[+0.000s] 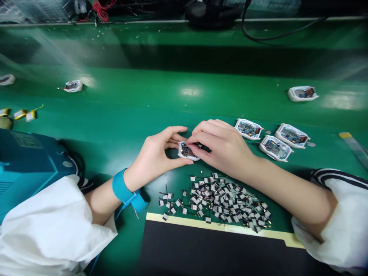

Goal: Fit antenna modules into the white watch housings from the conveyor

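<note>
My left hand [158,153] and my right hand [221,149] hold a small white-cased circuit module [186,151] between them at the middle of the green bench. The left fingers curve around its left side, and the left thumb lies under its lower edge. My right fingertips press on its upper right corner and hide part of it. Just below my hands lies a loose heap of tiny square components with thin black wires [214,203]. Three similar white-cased modules [276,148] lie close to my right hand's fingers.
A blue wrist strap [123,188] circles my left wrist. A blue machine [28,165] stands at the left, and a black mat with a yellow edge [212,245] lies at the front. Small yellow batteries [20,114], further modules [302,93] and a metal ruler [355,149] lie about the bench.
</note>
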### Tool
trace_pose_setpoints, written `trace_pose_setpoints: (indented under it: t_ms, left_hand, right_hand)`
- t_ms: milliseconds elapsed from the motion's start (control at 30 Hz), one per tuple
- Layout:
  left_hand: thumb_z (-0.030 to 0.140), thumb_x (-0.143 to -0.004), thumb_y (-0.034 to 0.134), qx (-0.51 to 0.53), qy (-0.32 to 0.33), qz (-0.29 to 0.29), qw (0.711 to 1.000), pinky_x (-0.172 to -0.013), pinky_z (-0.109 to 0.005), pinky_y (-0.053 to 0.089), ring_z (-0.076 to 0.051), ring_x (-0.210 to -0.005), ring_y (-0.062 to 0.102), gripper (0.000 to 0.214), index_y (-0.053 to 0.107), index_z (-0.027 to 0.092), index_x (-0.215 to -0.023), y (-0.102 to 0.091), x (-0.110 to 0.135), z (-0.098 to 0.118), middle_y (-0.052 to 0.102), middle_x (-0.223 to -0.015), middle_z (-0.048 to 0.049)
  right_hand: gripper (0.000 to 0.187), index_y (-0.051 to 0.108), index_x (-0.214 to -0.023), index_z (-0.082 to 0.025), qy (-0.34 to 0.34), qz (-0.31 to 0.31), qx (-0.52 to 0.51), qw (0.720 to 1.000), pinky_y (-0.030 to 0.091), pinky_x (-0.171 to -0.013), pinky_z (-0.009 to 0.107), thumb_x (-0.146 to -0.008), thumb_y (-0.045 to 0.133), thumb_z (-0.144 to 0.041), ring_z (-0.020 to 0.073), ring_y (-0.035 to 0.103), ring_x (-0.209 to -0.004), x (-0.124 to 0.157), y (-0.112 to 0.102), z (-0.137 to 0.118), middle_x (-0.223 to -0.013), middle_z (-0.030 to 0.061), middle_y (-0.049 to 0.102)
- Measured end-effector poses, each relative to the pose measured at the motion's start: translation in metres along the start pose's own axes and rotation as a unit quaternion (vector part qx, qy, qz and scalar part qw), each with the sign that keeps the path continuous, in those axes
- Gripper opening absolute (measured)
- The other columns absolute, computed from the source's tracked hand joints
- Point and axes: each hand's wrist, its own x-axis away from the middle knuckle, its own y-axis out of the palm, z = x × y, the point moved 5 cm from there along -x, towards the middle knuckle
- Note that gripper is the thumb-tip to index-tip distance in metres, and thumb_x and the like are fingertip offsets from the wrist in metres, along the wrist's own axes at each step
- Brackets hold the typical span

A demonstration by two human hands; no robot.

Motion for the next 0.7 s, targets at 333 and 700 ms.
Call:
trace_pose_setpoints:
  t_ms: [333, 700]
  left_hand:
    - [0.026, -0.059, 0.072, -0.036, 0.023, -0.002, 0.999, -0.078, -0.022, 0.052, -0.012, -0.081, 0.06, 0.056, 0.047, 0.017, -0.108, -0.001, -0.001, 0.003, 0.061, -0.089, -0.0004]
    - [0.029, -0.064, 0.068, -0.033, 0.037, 0.038, 0.998, -0.084, -0.031, 0.05, -0.015, -0.087, 0.061, 0.053, 0.045, 0.016, -0.11, -0.013, -0.02, -0.005, 0.062, -0.095, -0.0053]
  right_hand:
    - [0.021, 0.057, -0.074, -0.013, -0.121, -0.062, 0.143, 0.98, 0.029, -0.059, 0.029, -0.083, 0.038, -0.015, 0.016, 0.043, -0.068, -0.012, -0.006, -0.019, -0.069, 0.005, 0.052]
    - [0.025, 0.057, -0.103, -0.019, -0.034, -0.072, 0.142, 0.987, 0.038, -0.071, 0.031, -0.08, 0.046, -0.015, 0.0172, 0.05, -0.087, -0.009, -0.051, 0.039, -0.097, 0.0065, 0.058]
